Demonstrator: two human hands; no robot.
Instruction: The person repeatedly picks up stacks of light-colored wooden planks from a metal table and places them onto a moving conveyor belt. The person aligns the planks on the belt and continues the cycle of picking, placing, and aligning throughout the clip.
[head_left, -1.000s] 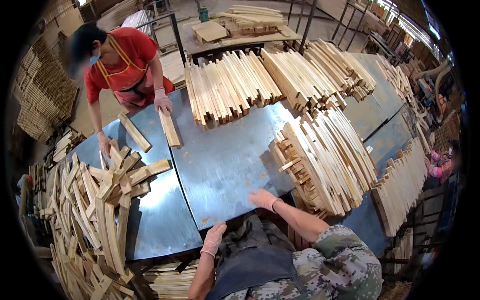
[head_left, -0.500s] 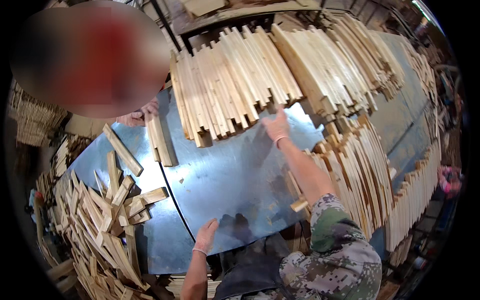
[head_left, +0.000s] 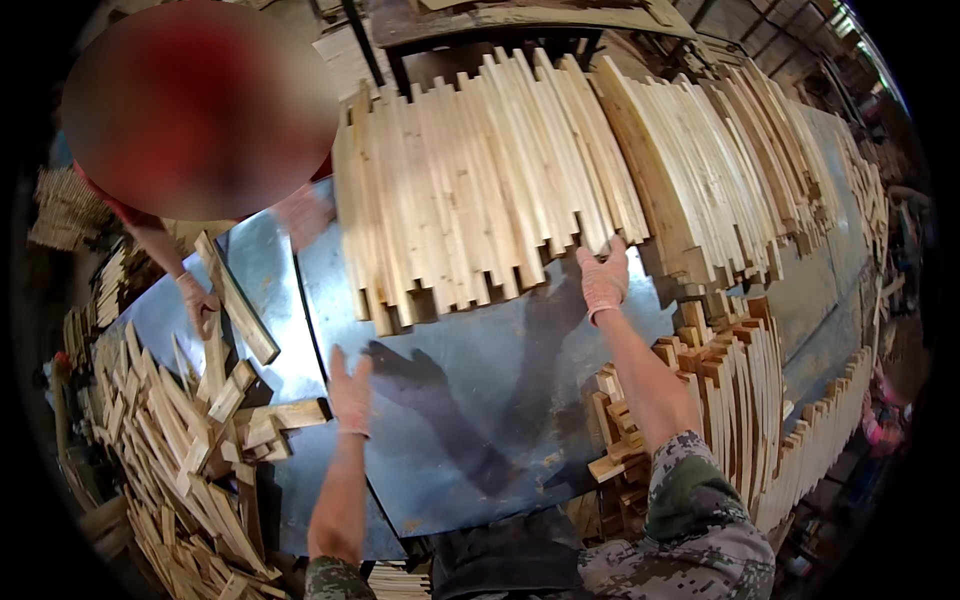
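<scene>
Here we are reaching our right hand (head_left: 604, 280) up to the near ends of the long row of pale wooden slats (head_left: 480, 190) lying edge to edge across the far side of the metal table (head_left: 480, 400); its gloved fingers are curling against the slat ends, though we cannot tell whether they are actually gripping one. Our left hand (head_left: 350, 395) is hovering spread and flat over bare sheet metal, holding nothing. Judging by the layout, most sorting is waiting: the row looks untouched, more slats are standing stacked (head_left: 740, 400) at our right, and a loose heap of offcuts (head_left: 170, 450) is lying at our left, where another person's gloved hand (head_left: 198, 303) is working.
</scene>
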